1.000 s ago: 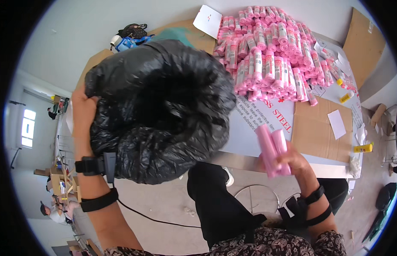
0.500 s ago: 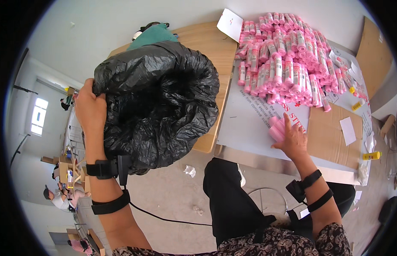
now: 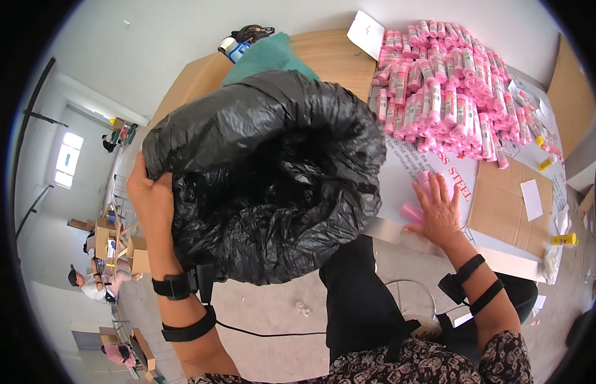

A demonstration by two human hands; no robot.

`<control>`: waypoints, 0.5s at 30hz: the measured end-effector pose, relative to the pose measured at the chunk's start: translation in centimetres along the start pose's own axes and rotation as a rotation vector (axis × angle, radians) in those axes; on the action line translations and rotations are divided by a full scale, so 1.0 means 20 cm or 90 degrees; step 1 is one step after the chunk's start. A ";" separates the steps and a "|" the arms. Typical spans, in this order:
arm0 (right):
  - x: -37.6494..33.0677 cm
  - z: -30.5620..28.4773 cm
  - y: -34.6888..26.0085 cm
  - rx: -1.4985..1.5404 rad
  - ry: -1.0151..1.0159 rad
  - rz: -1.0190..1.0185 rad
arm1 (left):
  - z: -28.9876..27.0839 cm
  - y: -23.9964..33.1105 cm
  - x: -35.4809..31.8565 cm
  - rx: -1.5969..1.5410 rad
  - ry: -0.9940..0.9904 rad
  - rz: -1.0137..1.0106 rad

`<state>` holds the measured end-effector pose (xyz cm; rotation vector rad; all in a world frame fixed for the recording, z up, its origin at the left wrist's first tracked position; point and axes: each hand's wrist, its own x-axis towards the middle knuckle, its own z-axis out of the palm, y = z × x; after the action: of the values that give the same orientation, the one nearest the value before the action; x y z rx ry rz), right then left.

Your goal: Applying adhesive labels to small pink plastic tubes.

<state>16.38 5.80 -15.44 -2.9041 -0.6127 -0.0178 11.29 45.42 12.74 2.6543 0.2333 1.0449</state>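
My left hand [image 3: 150,192] is closed on the gathered left rim of a large black plastic bag [image 3: 266,256]. The bag's mouth gapes toward me, and its inside is dark. My right hand [image 3: 437,216] lies spread over loose pink rolls [image 3: 411,212] near the front edge of the metal-edged table, its fingers apart. Part of those rolls is hidden beneath the fingers. Beyond that hand rises a big heap of pink rolls with printed labels [image 3: 448,102].
A cardboard sheet [image 3: 503,217] with a white paper slip [image 3: 531,200] lies right of my right hand. Yellow glue sticks [image 3: 563,239] sit at the table's right side. Behind the bag are a green cloth [image 3: 272,57] and a wooden table [image 3: 330,54]. People work far left.
The black bag and my left hand have shifted right and slightly down, so the bag's right side now overlaps the table with the rolls. My right hand's fingers have spread flatter over the loose rolls.
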 end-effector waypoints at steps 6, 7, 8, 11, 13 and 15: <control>0.00 -0.20 0.06 0.196 0.348 -0.169 | -0.05 0.05 -0.14 -0.015 0.033 0.004; -0.01 -0.33 -0.04 0.204 0.418 -0.240 | -0.07 0.06 -0.17 -0.007 0.035 0.000; -0.04 -0.37 -0.11 0.239 0.403 -0.333 | -0.07 0.08 -0.19 0.015 0.028 -0.019; -0.03 -0.52 -0.48 0.457 0.404 -0.523 | -0.02 0.21 -0.29 0.048 0.007 -0.035; 0.06 -0.60 -0.67 0.499 0.351 -0.468 | -0.05 0.32 -0.39 0.082 -0.012 0.026; 0.11 -0.64 -0.65 0.321 -0.088 -0.373 | -0.08 0.39 -0.56 0.014 -0.091 0.059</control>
<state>13.55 16.26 -0.61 -2.1754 -1.2594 0.2273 2.50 35.52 9.21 2.7674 0.0931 0.8789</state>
